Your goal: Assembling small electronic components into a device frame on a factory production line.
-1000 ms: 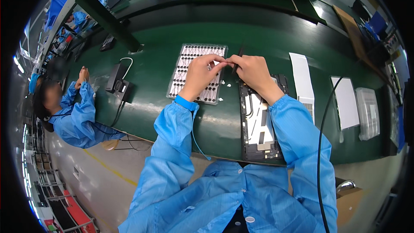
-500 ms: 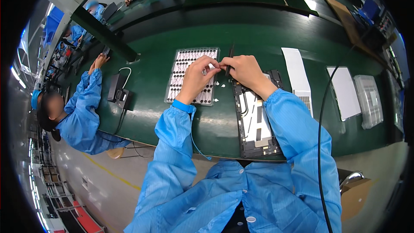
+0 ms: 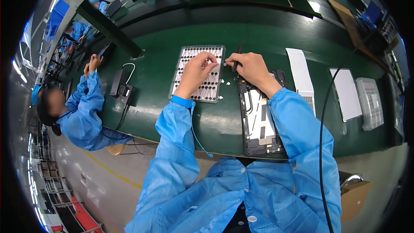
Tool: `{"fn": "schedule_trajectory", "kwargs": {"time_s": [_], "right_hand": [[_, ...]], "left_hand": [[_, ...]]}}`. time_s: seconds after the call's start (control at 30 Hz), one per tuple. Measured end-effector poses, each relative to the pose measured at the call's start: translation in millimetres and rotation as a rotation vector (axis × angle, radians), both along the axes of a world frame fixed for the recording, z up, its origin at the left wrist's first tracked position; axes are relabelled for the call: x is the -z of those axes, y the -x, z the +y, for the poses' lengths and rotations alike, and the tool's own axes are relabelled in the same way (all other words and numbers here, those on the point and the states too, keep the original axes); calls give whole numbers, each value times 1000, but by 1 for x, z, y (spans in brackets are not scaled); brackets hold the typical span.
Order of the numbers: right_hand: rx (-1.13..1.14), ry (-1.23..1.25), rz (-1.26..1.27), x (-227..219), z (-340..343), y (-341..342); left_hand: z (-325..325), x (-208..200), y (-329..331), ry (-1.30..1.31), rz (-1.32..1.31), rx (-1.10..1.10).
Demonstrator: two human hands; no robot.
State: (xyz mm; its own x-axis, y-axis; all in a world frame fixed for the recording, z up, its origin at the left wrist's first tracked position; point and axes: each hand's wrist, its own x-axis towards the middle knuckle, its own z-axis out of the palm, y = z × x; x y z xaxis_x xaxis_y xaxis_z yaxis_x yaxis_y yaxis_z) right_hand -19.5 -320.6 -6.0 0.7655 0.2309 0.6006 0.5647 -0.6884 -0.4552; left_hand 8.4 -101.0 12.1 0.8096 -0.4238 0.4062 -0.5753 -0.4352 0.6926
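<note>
My left hand (image 3: 199, 72) hovers over a clear plastic tray (image 3: 176, 91), thumb and fingertips pinched together. What sits in the pinch, if anything, is too small to make out. Rows of small round black parts with thin wires fill that tray. Just to the right, my right hand (image 3: 252, 67) holds slim black tweezers (image 3: 239, 51) in curled fingers, and a tiny pale bit shows at its fingertips. Below the right hand lies an opened tablet-like device (image 3: 254, 147) with its inside showing, partly covered by my right forearm. Small white pieces (image 3: 228, 83) are scattered between tray and device.
Right of the device lie a long white paper strip (image 3: 298, 67), a white sheet (image 3: 347, 95) and a clear plastic box (image 3: 370, 103). A black power adapter (image 3: 122, 88) stands left. Another person (image 3: 79, 116) sits at the left edge. A black cable (image 3: 321, 155) hangs across the right.
My hands have parted: the fingertips met before, and now a gap lies between them. The right hand keeps the tweezers. The person at the left has raised their hands slightly.
</note>
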Motion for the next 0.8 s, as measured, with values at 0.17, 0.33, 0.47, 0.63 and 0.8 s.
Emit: {"fn": "schedule_trajectory", "kwargs": {"time_s": [0.17,0.33,0.47,0.63,0.8], "right_hand": [[42,13,15,-2,-2,2],[57,68,-42,-8,-12,2],[63,102,-64,-30,-30,15],[102,-79,81,-57,-71,49],[-88,-674,515,-56,-108,82]], "left_hand": [[11,-4,1,-179,-155,-137],[-22,-7,9,86,-95,-47],[-49,-16,25,74,-111,-27],[-103,-41,45,262,-101,32],[-143,-42,56,314,-143,173]]}}
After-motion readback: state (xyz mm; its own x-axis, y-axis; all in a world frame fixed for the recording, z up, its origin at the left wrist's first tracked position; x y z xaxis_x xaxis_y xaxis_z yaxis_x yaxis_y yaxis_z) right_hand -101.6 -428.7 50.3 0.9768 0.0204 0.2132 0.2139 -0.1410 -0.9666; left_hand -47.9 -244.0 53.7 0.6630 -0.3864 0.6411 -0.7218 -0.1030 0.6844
